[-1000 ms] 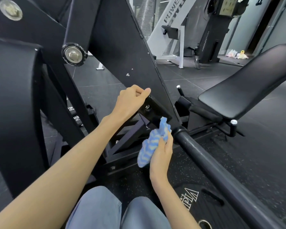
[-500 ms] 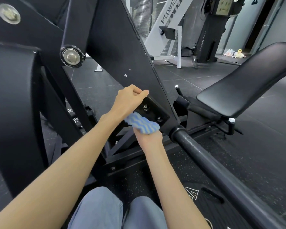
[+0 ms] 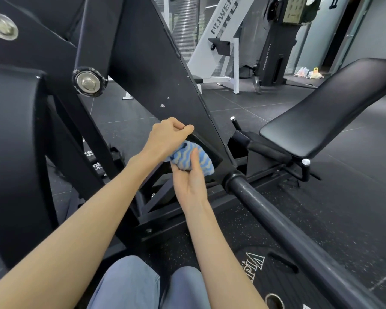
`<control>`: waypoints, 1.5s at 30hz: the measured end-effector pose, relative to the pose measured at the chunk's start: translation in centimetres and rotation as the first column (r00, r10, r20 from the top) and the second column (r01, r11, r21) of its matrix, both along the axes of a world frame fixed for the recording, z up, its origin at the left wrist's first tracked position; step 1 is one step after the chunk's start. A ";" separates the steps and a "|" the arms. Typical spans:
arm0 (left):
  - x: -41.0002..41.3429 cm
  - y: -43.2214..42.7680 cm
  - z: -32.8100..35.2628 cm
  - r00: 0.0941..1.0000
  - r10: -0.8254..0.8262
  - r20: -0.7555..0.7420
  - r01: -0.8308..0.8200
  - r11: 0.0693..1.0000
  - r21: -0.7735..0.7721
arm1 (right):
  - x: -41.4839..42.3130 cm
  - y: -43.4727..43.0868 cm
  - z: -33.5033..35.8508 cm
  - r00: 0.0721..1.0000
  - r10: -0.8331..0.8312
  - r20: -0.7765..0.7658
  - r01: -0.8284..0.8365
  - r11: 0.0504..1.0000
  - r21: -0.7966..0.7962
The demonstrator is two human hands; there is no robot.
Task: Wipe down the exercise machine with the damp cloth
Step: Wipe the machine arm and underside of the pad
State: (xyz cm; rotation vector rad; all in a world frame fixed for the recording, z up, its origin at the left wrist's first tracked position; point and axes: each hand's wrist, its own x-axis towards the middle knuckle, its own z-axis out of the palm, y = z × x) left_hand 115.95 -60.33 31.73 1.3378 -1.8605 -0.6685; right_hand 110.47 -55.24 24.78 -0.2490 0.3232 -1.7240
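On a speckled gym floor (image 3: pixel 221 237), the blue striped cloth (image 3: pixel 191 160) was gripped by the right hand (image 3: pixel 188 181) and pressed to the exercise machine's bolted plate (image 3: pixel 214 159), the slanted beam (image 3: pixel 156 70) clutched by the curled left hand (image 3: pixel 166 137), likely for steadying, bench pad (image 3: pixel 330 108) beyond.

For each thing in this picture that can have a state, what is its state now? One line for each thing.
Left hand: fingers curled, gripping the edge of the black sloped beam.
Right hand: holds the cloth, thumb on top.
Blue striped cloth: bunched up, pressed against the bolted plate at the beam's lower end.
Padded bench: tilted, unoccupied.
Round bar: bare, untouched.
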 end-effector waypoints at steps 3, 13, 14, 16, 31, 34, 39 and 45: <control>0.2 -0.2 0.4 0.999 -0.015 0.039 0.015 1.000 0.005 | -0.2 -0.3 -0.4 1.000 -0.027 0.017 0.026 0.999 0.042; 0.1 0.2 1.0 0.994 -0.013 0.108 0.014 1.000 -0.003 | -1.0 0.0 -1.0 0.972 -0.197 0.127 0.169 0.965 0.203; 0.0 0.2 1.0 0.992 -0.008 0.122 0.011 1.000 -0.022 | -0.7 0.0 -0.8 0.973 -0.183 0.143 0.154 0.970 0.190; -0.1 0.0 0.8 0.990 -0.004 0.141 0.009 0.999 -0.040 | -0.5 0.0 -0.4 0.984 -0.116 0.134 0.095 0.983 0.156; -1.4 -1.0 -0.8 0.979 0.071 0.192 -0.036 0.983 -0.180 | -9.0 2.9 0.0 0.182 -0.317 -0.931 0.608 0.780 -0.146; -1.9 -1.0 -0.7 0.964 0.111 0.241 -0.049 0.968 -0.247 | -10.6 -0.3 -2.2 -0.515 0.032 -0.857 0.496 0.826 -0.267; -2.7 -1.6 -1.5 0.951 0.185 0.247 -0.079 0.919 -0.385 | -9.1 -2.4 -9.0 -0.790 0.169 -0.590 0.461 0.797 -0.389; -2.8 -1.5 -2.3 0.954 0.248 0.167 -0.148 0.877 -0.458 | -5.8 -0.4 -11.9 -0.817 0.182 -0.547 0.476 0.749 -0.461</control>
